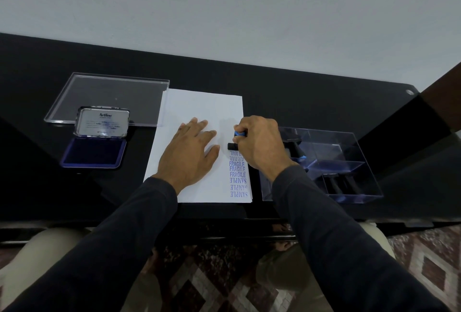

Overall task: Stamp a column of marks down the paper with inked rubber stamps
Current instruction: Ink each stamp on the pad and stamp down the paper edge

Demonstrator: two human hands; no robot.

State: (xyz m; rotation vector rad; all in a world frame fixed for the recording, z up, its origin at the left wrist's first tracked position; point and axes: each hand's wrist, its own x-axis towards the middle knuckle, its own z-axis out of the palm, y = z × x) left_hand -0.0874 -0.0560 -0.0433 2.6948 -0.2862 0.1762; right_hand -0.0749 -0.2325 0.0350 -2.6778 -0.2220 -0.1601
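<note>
The stamp [236, 140], blue-topped with a black base, stands pressed on the paper [199, 107] near its right edge, at the top of the column of blue marks [237, 174]. The right hand [259, 142] grasps it from above, fingers curled round it. The left hand [192, 152] lies flat, fingers straight, on the paper just left of the stamp. The open ink pad [96, 148] sits toward the table's [299, 92] left side, a clear tray [349, 152] of stamps right of the paper.
</note>
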